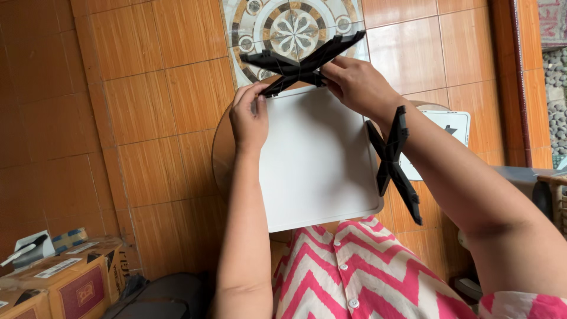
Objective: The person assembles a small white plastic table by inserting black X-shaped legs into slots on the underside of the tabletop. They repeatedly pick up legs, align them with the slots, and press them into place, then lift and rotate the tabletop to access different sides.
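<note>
Black X-shaped plastic bracket [301, 64] sits at the far edge of a white square panel [316, 159], pinched between both hands. Left hand [249, 115] is closed on the end of the bracket's near-left arm, thumb and fingers curled around it where it meets the panel's corner. Right hand [357, 82] is closed on the bracket just right of its crossing point, fingers wrapped over the arm that points toward the person. The two remaining arms of the bracket stick out beyond the hands, over a decorative round-patterned floor tile [292, 29].

Under both hands lies the white panel, flat and resting on a small round table [223, 153] whose rim shows just left of the left wrist. A second black X-shaped bracket [393, 162] stands at the panel's right edge, touching the underside of the right forearm. Beyond that forearm, a white sheet with a dark mark [452, 127] peeks out. Below the arms is the person's pink-and-white zigzag shirt [354, 272]. Well to the left of the left elbow, cardboard boxes [65, 277] stand on the orange tiled floor [147, 118].
</note>
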